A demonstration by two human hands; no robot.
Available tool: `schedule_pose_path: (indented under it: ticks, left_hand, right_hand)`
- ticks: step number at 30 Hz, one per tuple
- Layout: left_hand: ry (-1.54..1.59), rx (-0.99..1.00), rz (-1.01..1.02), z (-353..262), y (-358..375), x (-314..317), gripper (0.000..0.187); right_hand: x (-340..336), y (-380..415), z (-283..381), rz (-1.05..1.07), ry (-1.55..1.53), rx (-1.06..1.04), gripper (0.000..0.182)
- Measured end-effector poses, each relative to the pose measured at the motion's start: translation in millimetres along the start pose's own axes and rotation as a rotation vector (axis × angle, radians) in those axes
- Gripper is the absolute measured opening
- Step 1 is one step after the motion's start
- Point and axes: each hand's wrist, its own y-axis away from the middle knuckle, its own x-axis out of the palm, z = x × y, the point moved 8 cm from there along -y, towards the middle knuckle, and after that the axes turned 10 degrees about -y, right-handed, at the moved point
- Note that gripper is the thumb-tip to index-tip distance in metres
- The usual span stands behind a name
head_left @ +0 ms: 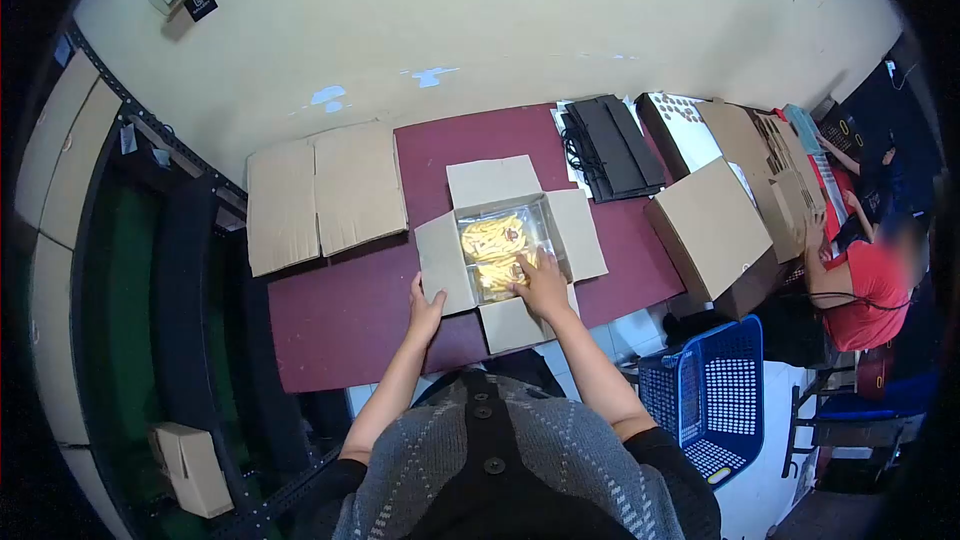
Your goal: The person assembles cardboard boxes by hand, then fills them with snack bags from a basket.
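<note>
An open cardboard box is in front of me with its flaps folded outward. Inside lie clear plastic packs of yellow pieces, flat in the box. My left hand grips the near corner of the left flap, thumb on top and fingers along the outer edge. Reaching in over the right side, my right hand rests on the packs with its fingers spread.
Two closed cartons stand left on the maroon table. Black folded sheets with a cord lie at the back right, near another carton. A blue basket is below right; a person in red works beyond. Shelving lines the left.
</note>
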Motion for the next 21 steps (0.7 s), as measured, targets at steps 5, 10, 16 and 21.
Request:
schedule_pose_path:
  ticks: [5, 10, 16, 21]
  left_hand:
    - [0.16, 0.01, -0.044, -27.7, 11.3, -10.6, 0.061]
    - [0.444, 0.177, 0.218, -93.7, 31.7, -6.1, 0.049]
    - [-0.63, 0.636, 0.525, -115.3, 56.5, 34.5, 0.072]
    - [-0.887, 0.817, 0.475, -103.8, 54.6, 42.9, 0.087]
  right_hand:
    - [-0.9, -10.4, -3.8, 0.099, -0.063, 0.05, 0.058]
    - [-3.0, -15.5, -7.9, 0.104, -0.138, 0.085, 0.058]
    - [-53.6, -4.8, -13.1, -0.211, -0.579, -0.137, 0.045]
    - [-98.7, 18.5, -78.1, -0.452, -0.536, 0.027, 0.031]
